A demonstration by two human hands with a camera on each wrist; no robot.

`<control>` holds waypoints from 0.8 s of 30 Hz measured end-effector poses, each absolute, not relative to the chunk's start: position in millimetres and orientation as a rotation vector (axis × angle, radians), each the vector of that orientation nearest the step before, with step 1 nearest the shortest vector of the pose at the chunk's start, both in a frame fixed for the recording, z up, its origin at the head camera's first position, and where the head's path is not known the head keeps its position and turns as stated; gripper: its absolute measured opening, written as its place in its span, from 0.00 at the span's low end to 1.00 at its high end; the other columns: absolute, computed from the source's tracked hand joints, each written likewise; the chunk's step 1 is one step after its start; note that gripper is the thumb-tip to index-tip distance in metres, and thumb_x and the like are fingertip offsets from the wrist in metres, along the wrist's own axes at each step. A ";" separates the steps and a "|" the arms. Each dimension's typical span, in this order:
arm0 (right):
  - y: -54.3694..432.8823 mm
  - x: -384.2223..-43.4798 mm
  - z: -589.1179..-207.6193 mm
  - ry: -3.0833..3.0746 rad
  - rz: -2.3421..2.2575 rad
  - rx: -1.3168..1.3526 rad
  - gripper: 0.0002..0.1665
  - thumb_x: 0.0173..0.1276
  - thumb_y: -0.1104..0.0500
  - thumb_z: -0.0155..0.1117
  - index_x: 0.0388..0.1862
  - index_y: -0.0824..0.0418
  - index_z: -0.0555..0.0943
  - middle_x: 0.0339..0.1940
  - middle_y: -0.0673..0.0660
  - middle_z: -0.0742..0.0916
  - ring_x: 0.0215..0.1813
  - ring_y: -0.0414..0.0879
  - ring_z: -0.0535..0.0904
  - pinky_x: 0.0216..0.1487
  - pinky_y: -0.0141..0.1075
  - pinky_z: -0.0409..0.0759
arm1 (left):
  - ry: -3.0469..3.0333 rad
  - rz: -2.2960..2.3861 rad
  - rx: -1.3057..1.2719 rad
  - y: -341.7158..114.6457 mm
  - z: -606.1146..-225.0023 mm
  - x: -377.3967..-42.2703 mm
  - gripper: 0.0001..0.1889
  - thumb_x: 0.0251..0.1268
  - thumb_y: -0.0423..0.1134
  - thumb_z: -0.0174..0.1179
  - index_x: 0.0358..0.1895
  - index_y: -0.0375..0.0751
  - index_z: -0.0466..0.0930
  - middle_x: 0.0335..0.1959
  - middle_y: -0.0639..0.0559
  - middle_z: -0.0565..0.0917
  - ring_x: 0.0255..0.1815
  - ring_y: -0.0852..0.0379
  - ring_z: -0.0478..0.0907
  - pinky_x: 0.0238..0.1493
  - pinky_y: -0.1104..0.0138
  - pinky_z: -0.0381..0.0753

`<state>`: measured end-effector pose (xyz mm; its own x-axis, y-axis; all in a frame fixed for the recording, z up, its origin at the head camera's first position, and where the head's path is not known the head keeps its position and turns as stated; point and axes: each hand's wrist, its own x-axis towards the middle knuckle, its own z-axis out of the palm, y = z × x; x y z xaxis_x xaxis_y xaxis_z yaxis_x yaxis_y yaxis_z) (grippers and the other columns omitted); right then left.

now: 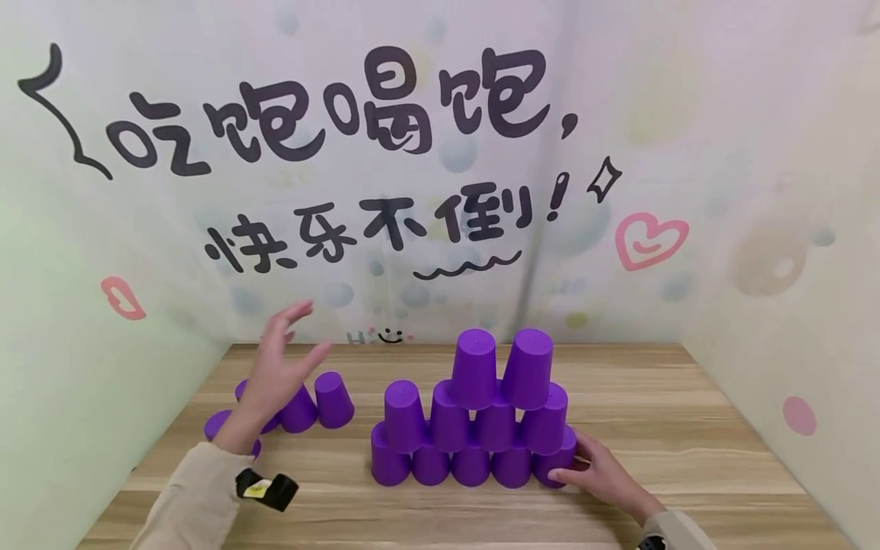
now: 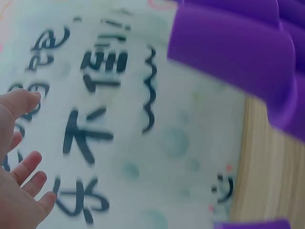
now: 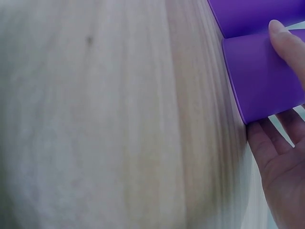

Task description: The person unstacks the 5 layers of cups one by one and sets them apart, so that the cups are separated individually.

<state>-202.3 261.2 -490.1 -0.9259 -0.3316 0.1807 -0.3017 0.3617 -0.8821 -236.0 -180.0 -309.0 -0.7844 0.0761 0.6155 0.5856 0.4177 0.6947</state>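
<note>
Purple cups stand upside down in a stepped stack on the table, with several in the bottom row, several in the middle row and two top cups (image 1: pixel 474 370) side by side. My right hand (image 1: pixel 606 475) holds the bottom row's right end cup (image 3: pixel 264 78), thumb on its near face and fingers round its outer side. To the left of the stack my left hand (image 1: pixel 276 376) is raised in the air, fingers spread and holding nothing. Behind and below that hand stand several loose purple cups (image 1: pixel 334 401), partly hidden by the forearm.
The wood-grain table (image 1: pixel 639 397) meets a printed backdrop (image 1: pixel 385 160) with dark lettering behind the cups. Pale side walls (image 1: pixel 791 321) close in the left and right. A black strap (image 1: pixel 278 491) sits on the left wrist.
</note>
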 end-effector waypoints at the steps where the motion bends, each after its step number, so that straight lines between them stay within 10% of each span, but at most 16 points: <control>1: 261.4 -202.4 -490.3 2.568 -1.652 -0.599 0.39 0.53 0.58 0.67 0.61 0.71 0.62 0.50 0.68 0.76 0.46 0.38 0.76 0.44 0.32 0.77 | -2.177 -1.373 -0.604 -170.9 -305.7 -236.7 0.31 0.52 0.29 0.60 0.61 0.32 0.60 0.58 0.40 0.65 0.59 0.47 0.59 0.56 0.52 0.58; 24: 260.7 -201.7 -488.6 2.564 -1.665 -0.634 0.38 0.53 0.60 0.67 0.60 0.72 0.62 0.49 0.69 0.76 0.46 0.37 0.76 0.44 0.33 0.77 | -2.297 -1.481 -1.197 -37.7 -297.7 -237.1 0.26 0.54 0.34 0.61 0.57 0.37 0.66 0.54 0.45 0.70 0.52 0.53 0.69 0.49 0.64 0.74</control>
<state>-201.7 260.7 -488.6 -0.9175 -0.3434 0.2008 -0.3231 0.3490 -0.8797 -237.1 -37.7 -297.7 -0.6679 0.5356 0.5167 0.6918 0.1907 0.6965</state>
